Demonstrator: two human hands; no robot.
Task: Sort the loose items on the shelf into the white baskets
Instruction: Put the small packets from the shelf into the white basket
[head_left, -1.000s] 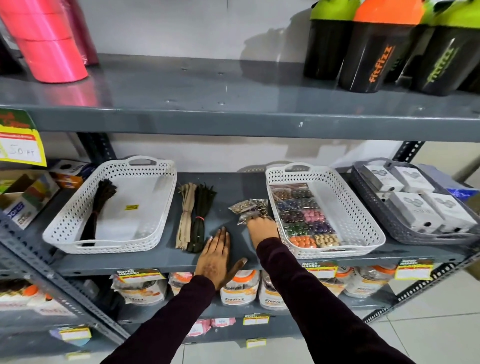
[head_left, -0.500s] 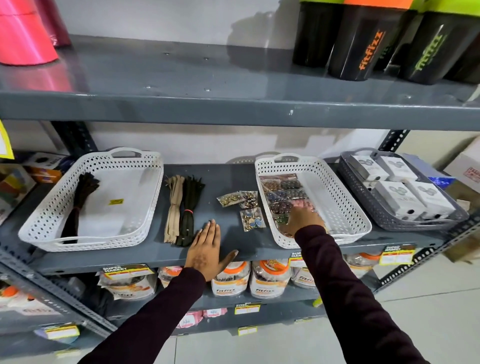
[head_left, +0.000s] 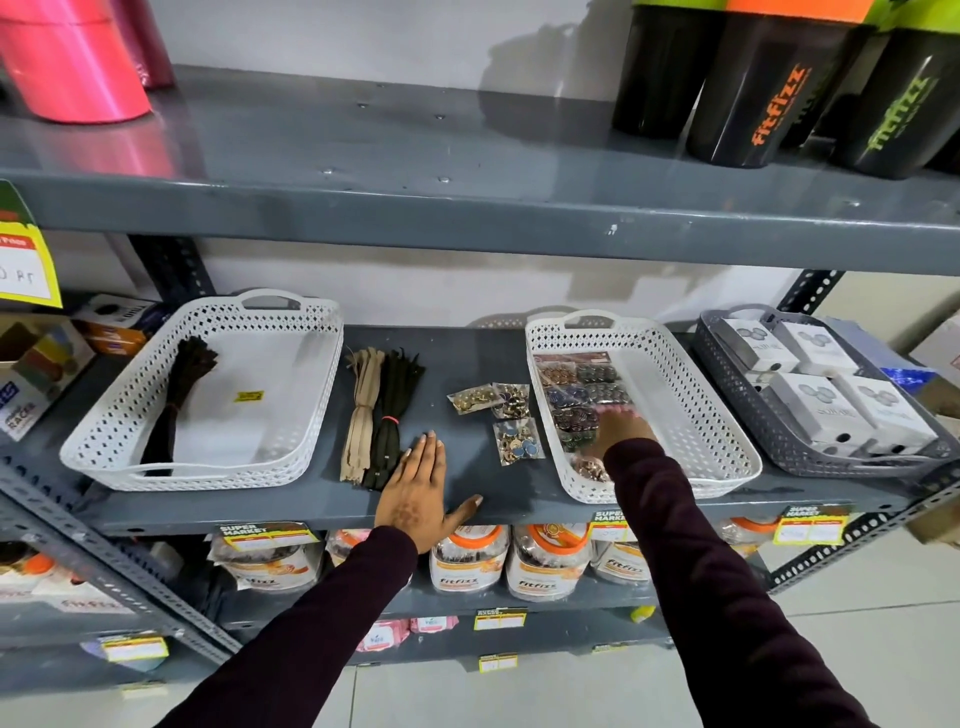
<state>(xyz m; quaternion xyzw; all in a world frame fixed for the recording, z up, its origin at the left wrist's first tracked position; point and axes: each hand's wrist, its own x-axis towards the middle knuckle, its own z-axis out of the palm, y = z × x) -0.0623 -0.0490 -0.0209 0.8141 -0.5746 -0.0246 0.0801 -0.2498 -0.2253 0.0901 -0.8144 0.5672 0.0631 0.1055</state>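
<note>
Two white baskets stand on the grey shelf (head_left: 467, 353). The left basket (head_left: 311, 415) holds one black lace bundle (head_left: 179, 400). The right basket (head_left: 727, 447) holds several button packets (head_left: 576, 384) along its left side. My right hand (head_left: 626, 428) is inside it, lying on those packets; its back hides whether it holds one. My left hand (head_left: 418, 493) lies flat and open on the shelf's front edge. Loose between the baskets are a beige lace bundle (head_left: 363, 410), a dark lace bundle (head_left: 397, 410) and three button packets (head_left: 511, 415).
A grey basket (head_left: 769, 441) with white boxes (head_left: 810, 410) stands right of the right white basket. Black shaker bottles (head_left: 769, 88) and pink rolls (head_left: 72, 62) are on the shelf above. Jars (head_left: 467, 561) fill the shelf below. Cartons (head_left: 36, 374) sit at far left.
My right hand has gone from the loose button packets on the shelf into the right white basket. The left hand has stayed flat on the shelf.
</note>
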